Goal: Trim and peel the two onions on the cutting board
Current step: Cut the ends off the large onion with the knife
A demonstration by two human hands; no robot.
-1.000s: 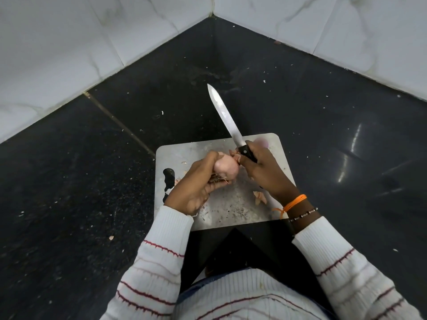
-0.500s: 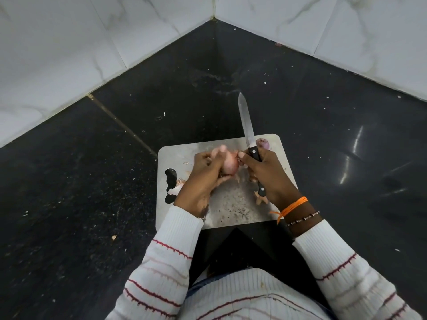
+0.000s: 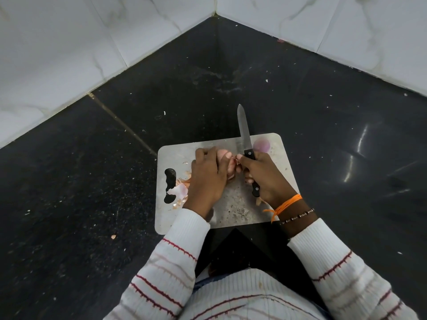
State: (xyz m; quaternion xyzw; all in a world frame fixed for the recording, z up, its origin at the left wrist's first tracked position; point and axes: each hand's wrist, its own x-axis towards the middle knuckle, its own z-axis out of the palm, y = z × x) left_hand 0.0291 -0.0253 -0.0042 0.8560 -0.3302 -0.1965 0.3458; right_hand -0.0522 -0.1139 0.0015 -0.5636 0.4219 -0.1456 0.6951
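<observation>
A black, speckled stone countertop [image 3: 92, 192] fills the corner between two walls of white marbled tile [image 3: 57, 42]. On it lies a rectangular cutting board [image 3: 233, 209] with rounded corners, pale grey and scuffed, with a wavy handle cut-out at its left end. The left hand [image 3: 208, 179] curls around a pale pink onion [image 3: 225, 155] held over the board's middle (most of the bulb is hidden by the fingers). The right hand [image 3: 265, 176] grips the black handle of a knife [image 3: 245, 139], its narrow steel blade pointing away from the person, while the thumb meets the onion. A second onion [image 3: 261, 145], purple and round, rests at the board's far right corner. Papery peel scraps [image 3: 181, 190] lie beside the cut-out.
</observation>
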